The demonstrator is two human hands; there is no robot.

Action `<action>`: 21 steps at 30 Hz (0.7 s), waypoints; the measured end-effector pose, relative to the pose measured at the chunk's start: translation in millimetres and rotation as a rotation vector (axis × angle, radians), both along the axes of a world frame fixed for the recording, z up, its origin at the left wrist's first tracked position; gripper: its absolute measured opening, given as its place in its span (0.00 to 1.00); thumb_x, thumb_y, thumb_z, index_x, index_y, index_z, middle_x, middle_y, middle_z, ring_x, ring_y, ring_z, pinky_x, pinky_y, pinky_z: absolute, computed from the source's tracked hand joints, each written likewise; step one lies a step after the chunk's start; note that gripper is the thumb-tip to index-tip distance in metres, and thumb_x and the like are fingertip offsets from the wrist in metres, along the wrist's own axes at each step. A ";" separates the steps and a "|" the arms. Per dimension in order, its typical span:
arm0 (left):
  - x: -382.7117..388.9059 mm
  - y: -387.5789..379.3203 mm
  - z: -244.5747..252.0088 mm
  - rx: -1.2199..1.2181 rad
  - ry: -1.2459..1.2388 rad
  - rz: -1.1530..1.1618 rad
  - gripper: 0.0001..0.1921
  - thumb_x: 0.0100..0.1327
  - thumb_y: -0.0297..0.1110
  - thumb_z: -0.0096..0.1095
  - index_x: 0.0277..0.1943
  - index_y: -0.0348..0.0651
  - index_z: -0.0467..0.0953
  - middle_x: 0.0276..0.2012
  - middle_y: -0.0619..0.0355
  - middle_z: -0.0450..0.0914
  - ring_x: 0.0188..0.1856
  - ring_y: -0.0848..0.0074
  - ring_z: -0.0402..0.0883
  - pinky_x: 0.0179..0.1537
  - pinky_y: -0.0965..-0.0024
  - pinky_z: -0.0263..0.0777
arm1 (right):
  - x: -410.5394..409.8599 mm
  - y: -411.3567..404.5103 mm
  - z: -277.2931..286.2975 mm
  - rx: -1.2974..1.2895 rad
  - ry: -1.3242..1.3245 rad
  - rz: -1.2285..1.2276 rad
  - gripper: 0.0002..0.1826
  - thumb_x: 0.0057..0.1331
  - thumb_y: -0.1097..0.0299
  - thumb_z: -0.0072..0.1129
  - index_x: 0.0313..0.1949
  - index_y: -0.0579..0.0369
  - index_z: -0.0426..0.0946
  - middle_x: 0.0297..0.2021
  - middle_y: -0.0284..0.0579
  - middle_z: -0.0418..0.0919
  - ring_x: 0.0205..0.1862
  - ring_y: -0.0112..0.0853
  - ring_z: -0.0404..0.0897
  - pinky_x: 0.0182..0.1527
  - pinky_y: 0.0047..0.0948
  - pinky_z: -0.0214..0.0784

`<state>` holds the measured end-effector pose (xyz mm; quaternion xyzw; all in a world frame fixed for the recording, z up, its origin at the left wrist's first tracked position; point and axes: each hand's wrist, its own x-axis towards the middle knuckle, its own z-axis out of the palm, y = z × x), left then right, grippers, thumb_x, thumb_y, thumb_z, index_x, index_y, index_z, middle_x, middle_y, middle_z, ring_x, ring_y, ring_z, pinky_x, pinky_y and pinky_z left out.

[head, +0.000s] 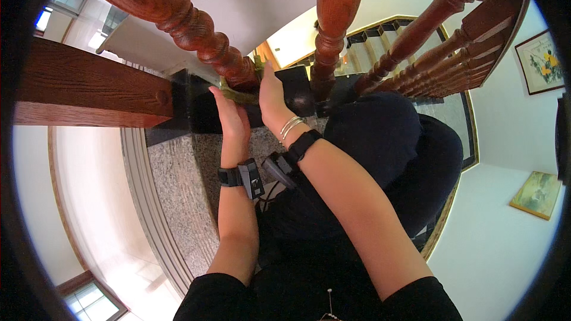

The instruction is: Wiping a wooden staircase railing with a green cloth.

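Observation:
Near the upper middle, a greenish-yellow cloth (241, 96) is wrapped around the base of a turned wooden baluster (214, 49). My left hand (233, 113) presses on the cloth's near left side, fingers extended. My right hand (271, 92) is at the baluster's right side, holding the cloth against it with the fingers pointing up. Part of the cloth is hidden behind the baluster and under my palms. The baluster stands on a glossy black stone ledge (292, 76). Each of my wrists carries a black strap with a device.
More wooden balusters (341, 4) rise to the right under a curved handrail (513, 35). A thick square wooden post (93, 84) stands at the left. Speckled stone steps (174, 178) lie below it, and a lower staircase (370, 53) shows beyond the railing. Framed pictures (542, 62) hang at right.

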<state>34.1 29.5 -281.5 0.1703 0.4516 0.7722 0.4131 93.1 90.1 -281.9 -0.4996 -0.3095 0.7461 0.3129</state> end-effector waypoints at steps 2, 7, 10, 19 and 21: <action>3.0 -4.8 6.8 -0.028 0.028 -0.012 0.33 0.64 0.58 0.26 0.59 0.36 0.55 0.57 0.55 0.61 0.58 0.69 0.60 0.59 0.67 0.49 | 4.6 -8.2 7.0 0.306 -0.185 0.046 0.30 0.66 0.50 0.30 0.49 0.70 0.64 0.38 0.59 0.74 0.45 0.45 0.71 0.49 0.30 0.59; 9.2 -10.4 19.2 -0.074 0.160 -0.050 0.36 0.63 0.60 0.23 0.62 0.37 0.50 0.60 0.54 0.57 0.61 0.70 0.55 0.61 0.68 0.45 | 9.5 -37.1 37.1 0.397 -0.029 -0.034 0.28 0.67 0.54 0.28 0.52 0.67 0.63 0.53 0.61 0.63 0.56 0.49 0.60 0.58 0.35 0.50; 4.9 -6.3 25.1 -0.065 0.187 -0.054 0.39 0.61 0.63 0.19 0.62 0.36 0.49 0.59 0.54 0.57 0.61 0.69 0.56 0.61 0.68 0.45 | 5.5 -41.6 40.5 0.683 0.052 -0.074 0.26 0.67 0.57 0.29 0.54 0.68 0.59 0.58 0.59 0.56 0.60 0.48 0.54 0.61 0.34 0.45; -21.8 17.3 22.0 -0.067 0.166 -0.103 0.41 0.58 0.67 0.20 0.60 0.37 0.55 0.58 0.54 0.61 0.58 0.66 0.60 0.60 0.66 0.49 | -7.6 -1.9 12.8 0.631 0.147 0.070 0.28 0.67 0.55 0.28 0.55 0.70 0.56 0.56 0.61 0.57 0.60 0.46 0.55 0.61 0.33 0.44; -16.7 16.9 22.4 -0.049 0.218 -0.071 0.41 0.58 0.67 0.20 0.60 0.38 0.55 0.58 0.54 0.61 0.58 0.66 0.60 0.60 0.66 0.49 | -7.5 -7.0 10.3 0.672 0.122 0.055 0.29 0.67 0.55 0.28 0.56 0.71 0.54 0.57 0.62 0.56 0.61 0.46 0.53 0.62 0.34 0.43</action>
